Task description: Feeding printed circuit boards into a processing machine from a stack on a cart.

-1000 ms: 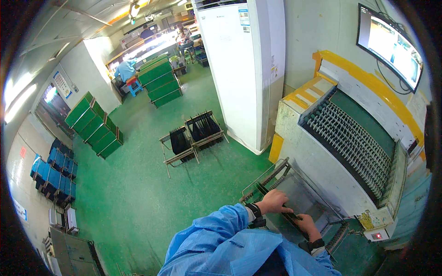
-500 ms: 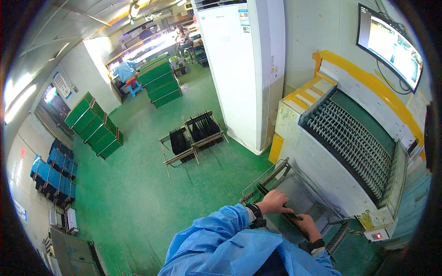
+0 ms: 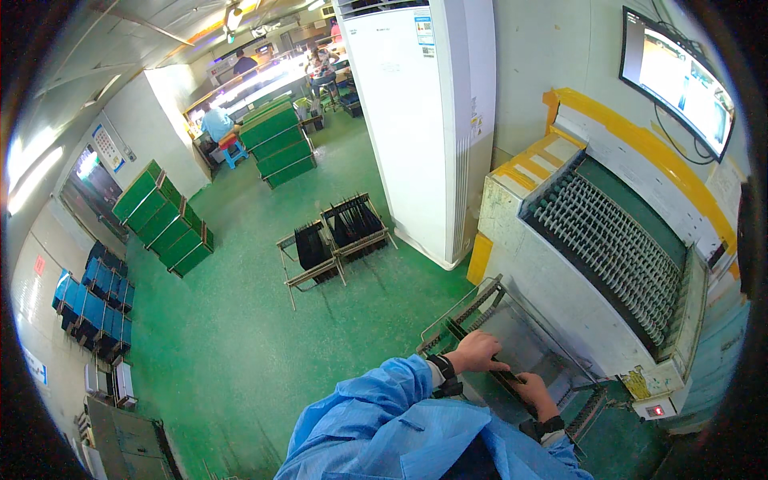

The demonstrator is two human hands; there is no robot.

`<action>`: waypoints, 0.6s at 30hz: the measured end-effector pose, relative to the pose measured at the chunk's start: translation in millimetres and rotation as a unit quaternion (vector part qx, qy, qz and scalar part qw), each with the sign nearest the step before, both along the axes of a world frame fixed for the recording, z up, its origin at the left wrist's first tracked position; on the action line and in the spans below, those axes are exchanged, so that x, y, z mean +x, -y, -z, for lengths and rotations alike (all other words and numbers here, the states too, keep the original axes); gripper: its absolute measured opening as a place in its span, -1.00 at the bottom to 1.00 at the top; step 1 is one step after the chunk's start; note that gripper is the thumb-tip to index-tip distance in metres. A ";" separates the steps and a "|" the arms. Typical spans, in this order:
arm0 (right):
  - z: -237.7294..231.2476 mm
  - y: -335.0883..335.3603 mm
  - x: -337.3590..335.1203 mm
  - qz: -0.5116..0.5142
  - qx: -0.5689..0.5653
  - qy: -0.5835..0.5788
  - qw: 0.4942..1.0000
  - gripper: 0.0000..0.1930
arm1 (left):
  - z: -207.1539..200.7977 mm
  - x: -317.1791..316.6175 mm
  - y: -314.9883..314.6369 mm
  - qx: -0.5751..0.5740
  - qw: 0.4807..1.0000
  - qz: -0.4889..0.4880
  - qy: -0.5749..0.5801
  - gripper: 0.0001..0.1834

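My left hand and my right hand are closed side by side on the upper edge of a thin dark board. This board stands on edge across a metal rack with ridged, spring-like rails. My left thumb and right fingertips nearly meet along the board. More of a dark board edge shows beyond my left wrist. The lower part of the held board is hidden by my hands and blue sleeves.
Right of the rack stands a roller machine with a sloped front, below a wall screen. A tall white cabinet unit rises ahead. Racks of black boards and green panel stacks stand on the floor. People sit at a far bench.
My hands and the board stay in the same place. Far off, the seated person in blue has straightened a little, and others at the bench have shifted.
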State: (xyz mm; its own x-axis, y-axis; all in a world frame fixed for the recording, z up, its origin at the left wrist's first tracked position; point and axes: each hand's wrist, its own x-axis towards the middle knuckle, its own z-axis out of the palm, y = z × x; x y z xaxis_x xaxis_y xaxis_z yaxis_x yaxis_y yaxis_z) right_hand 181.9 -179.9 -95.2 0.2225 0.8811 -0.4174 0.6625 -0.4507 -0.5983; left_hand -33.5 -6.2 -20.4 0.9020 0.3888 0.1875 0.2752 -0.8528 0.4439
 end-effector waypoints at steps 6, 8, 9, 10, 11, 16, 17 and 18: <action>-4.3 -1.0 -1.3 -0.007 0.000 0.020 1.000 -0.54 | -1.5 0.2 0.3 -0.004 1.000 0.001 -0.026 -0.32; -1.2 -0.5 0.1 -0.009 0.003 0.025 1.000 -0.53 | -4.3 -0.1 0.8 -0.006 0.999 0.000 -0.033 -0.31; 0.4 0.1 0.6 -0.006 0.001 0.023 1.000 -0.53 | -5.6 -0.1 1.1 -0.008 0.999 0.001 -0.041 -0.31; -0.3 0.0 0.2 -0.004 -0.001 0.021 1.000 -0.53 | -6.8 -0.3 1.4 -0.009 0.999 0.000 -0.049 -0.31; -1.1 -0.1 0.0 -0.005 0.000 0.018 1.000 -0.53 | -7.5 -0.6 1.6 -0.010 0.998 0.000 -0.058 -0.30; 3.7 2.4 1.7 -0.016 0.022 0.008 1.000 -0.55 | -8.3 -4.7 3.0 -0.001 0.999 0.011 -0.053 -0.29; 6.3 2.8 3.0 -0.014 0.024 0.002 1.000 -0.55 | -9.4 -6.5 4.1 0.007 0.999 0.012 -0.050 -0.29; 8.7 3.1 4.5 -0.012 0.025 -0.004 1.000 -0.55 | -11.2 -7.8 3.8 0.018 0.998 0.022 -0.053 -0.29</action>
State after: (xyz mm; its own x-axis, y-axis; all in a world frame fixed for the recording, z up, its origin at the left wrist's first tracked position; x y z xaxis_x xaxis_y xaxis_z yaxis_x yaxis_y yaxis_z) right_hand 186.4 -183.0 -103.9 0.1987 0.9060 -0.3737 0.6677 -0.4042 -0.6251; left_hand -41.3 -9.9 -9.1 0.9339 0.3426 0.1024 0.2807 -0.8798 0.3836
